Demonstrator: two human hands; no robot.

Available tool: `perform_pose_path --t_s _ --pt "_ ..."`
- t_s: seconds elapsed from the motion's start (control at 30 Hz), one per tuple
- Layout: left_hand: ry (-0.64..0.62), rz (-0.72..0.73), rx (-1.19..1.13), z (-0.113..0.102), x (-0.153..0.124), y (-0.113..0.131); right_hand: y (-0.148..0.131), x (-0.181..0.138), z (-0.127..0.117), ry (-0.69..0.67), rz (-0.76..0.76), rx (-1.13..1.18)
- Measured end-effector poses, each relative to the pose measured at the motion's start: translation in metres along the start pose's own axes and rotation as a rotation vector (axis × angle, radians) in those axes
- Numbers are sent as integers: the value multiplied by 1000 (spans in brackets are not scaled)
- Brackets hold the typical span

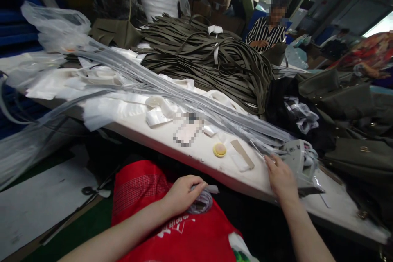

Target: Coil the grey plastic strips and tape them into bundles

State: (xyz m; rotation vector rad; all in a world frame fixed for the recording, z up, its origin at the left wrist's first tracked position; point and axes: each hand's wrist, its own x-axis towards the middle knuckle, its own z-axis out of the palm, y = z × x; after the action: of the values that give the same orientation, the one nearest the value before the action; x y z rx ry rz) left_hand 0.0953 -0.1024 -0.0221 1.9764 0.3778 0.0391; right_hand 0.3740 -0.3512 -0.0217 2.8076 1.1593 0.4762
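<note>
My left hand is closed on a small clear plastic packet with a white strip end, held over a red bag in my lap. My right hand rests at the edge of the white table, fingers curled at the near ends of long clear plastic sleeves, beside a grey tape dispenser. What its fingertips pinch is too small to tell. A yellow round lid and a tan strip lie just left of that hand.
A big heap of olive-green straps covers the far table. Olive bags lie at the right. Black scissors lie on a grey board at the lower left. A person in a striped top sits at the back.
</note>
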Motion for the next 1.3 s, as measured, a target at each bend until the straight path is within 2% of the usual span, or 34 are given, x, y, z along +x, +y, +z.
perform_pose_path --t_s 0.13,0.2,0.33,0.47,0.63,0.87,1.07,1.3 --pt "-2 -13 23 1 2 3 -14 18 0 84 16 172" --pt "0 -18 32 2 2 5 -31 29 3 62 14 261" --pt "0 -20 47 2 1 5 -63 46 9 -7 -39 280" --pt "5 -16 54 -1 2 2 -78 46 11 -61 -61 234" --pt "10 -22 41 -5 3 -1 -77 43 7 -107 -21 215" --pt "15 -32 40 -9 2 -3 -62 55 5 -195 85 293" --pt "29 -14 14 -11 -1 -4 -54 62 7 -260 61 296" --pt "37 5 27 -12 -2 -7 -60 58 6 -262 6 209"
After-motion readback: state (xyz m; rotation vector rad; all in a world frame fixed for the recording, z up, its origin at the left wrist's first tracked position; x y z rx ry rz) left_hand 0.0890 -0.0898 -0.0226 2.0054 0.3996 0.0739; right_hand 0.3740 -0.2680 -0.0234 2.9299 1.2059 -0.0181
